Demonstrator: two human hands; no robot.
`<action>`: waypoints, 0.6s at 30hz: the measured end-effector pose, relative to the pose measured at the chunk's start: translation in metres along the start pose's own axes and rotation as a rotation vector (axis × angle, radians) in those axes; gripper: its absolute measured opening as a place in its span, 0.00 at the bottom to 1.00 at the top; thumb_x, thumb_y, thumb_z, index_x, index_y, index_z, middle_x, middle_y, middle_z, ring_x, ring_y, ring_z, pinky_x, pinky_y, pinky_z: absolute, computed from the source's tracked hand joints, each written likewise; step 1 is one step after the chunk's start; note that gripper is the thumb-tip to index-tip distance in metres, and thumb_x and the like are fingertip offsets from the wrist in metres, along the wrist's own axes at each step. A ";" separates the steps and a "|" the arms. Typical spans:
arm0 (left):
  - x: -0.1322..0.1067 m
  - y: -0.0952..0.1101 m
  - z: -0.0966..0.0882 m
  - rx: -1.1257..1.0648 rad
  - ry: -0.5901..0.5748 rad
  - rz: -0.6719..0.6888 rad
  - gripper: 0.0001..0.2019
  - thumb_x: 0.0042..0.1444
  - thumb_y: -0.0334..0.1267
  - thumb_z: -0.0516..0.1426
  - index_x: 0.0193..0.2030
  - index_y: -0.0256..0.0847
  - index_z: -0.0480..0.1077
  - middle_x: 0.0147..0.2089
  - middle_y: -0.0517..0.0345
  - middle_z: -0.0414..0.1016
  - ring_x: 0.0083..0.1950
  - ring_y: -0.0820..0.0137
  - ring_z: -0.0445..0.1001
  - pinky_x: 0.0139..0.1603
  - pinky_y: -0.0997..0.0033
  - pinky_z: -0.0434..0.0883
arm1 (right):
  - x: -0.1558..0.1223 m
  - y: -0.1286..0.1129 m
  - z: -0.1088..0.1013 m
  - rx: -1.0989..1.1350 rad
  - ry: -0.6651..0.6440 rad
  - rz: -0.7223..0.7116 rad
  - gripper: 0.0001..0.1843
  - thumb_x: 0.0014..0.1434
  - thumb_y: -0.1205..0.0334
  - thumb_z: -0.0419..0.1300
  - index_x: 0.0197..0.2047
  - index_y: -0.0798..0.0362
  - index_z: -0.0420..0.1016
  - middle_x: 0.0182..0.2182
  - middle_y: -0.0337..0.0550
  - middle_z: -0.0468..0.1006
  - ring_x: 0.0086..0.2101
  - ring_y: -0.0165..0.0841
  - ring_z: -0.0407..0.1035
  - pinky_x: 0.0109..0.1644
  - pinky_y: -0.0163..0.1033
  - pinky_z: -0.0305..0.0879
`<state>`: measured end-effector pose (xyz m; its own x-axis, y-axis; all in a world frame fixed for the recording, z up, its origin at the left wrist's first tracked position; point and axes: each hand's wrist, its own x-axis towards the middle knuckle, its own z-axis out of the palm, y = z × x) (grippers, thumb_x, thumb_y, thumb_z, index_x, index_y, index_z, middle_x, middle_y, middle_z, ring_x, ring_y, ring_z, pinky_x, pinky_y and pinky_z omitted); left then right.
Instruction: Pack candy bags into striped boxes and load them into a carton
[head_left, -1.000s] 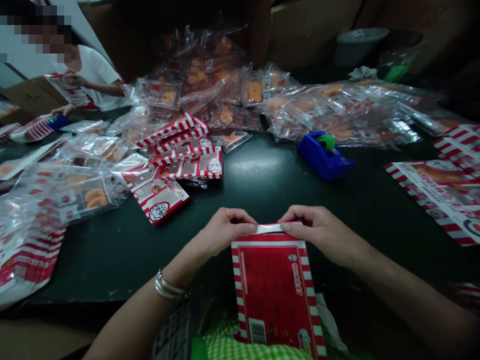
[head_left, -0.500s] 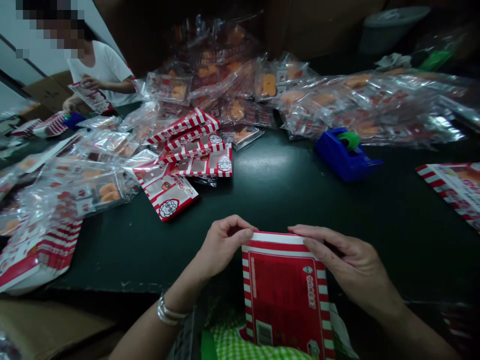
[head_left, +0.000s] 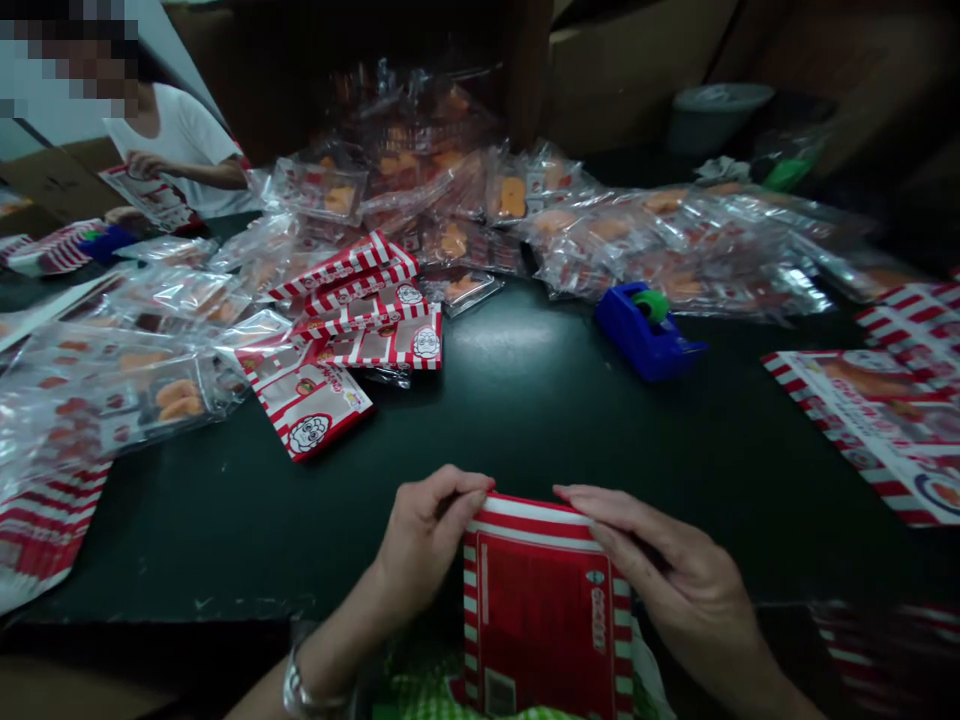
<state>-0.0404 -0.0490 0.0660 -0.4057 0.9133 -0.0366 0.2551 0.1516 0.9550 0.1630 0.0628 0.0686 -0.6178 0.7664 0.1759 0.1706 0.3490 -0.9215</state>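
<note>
A red printed box [head_left: 541,610] with red-and-white striped borders stands on end at the table's near edge, close to my body. My left hand [head_left: 424,540] pinches its upper left corner between thumb and fingers. At the upper right corner, my right hand [head_left: 675,575] grips the top edge, thumb on the facing side and fingers behind. The box's bottom end is partly out of frame, near green checkered cloth [head_left: 442,697]. What the box holds inside cannot be seen.
Striped boxes [head_left: 322,400] lie left of centre, beside heaped clear packs [head_left: 180,400] of orange pieces. A blue tape dispenser [head_left: 645,335] stands right of centre. Flat printed cartons [head_left: 885,420] lie at right. A co-worker [head_left: 180,150] holds a similar box at far left.
My view has turned to the right, showing more of the flat cartons there. Both hands keep hold of the box's top edge, with little visible shift in grip.
</note>
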 end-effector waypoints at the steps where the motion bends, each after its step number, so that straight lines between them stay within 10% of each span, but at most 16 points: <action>1: -0.005 -0.001 0.003 0.030 0.046 0.041 0.09 0.61 0.37 0.54 0.39 0.41 0.76 0.42 0.54 0.81 0.43 0.67 0.77 0.46 0.70 0.70 | -0.002 0.002 0.001 -0.009 0.015 -0.029 0.10 0.61 0.61 0.58 0.42 0.43 0.80 0.42 0.39 0.83 0.42 0.36 0.77 0.50 0.39 0.74; 4: -0.003 0.003 0.003 0.045 0.019 -0.006 0.09 0.62 0.40 0.54 0.41 0.41 0.74 0.43 0.54 0.80 0.43 0.67 0.76 0.43 0.71 0.70 | 0.000 0.005 0.001 -0.021 -0.025 -0.039 0.10 0.62 0.61 0.58 0.43 0.44 0.79 0.43 0.41 0.82 0.43 0.37 0.77 0.50 0.40 0.74; 10: 0.039 0.023 -0.017 -0.087 -0.435 -0.108 0.06 0.56 0.37 0.59 0.37 0.39 0.77 0.33 0.58 0.77 0.32 0.72 0.71 0.33 0.75 0.67 | 0.011 -0.004 -0.005 0.266 -0.140 0.164 0.23 0.60 0.58 0.61 0.58 0.43 0.66 0.53 0.45 0.76 0.51 0.36 0.73 0.53 0.41 0.72; 18: 0.041 0.020 -0.033 -0.108 -0.521 -0.113 0.08 0.57 0.37 0.58 0.37 0.39 0.78 0.36 0.54 0.80 0.35 0.69 0.76 0.37 0.72 0.71 | -0.003 -0.008 0.000 0.423 -0.095 0.277 0.18 0.56 0.60 0.65 0.50 0.47 0.71 0.44 0.45 0.81 0.44 0.35 0.77 0.47 0.37 0.75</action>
<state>-0.0804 -0.0211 0.0934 0.0702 0.9643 -0.2552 0.1319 0.2446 0.9606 0.1632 0.0577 0.0755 -0.6641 0.7397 -0.1087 0.0243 -0.1239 -0.9920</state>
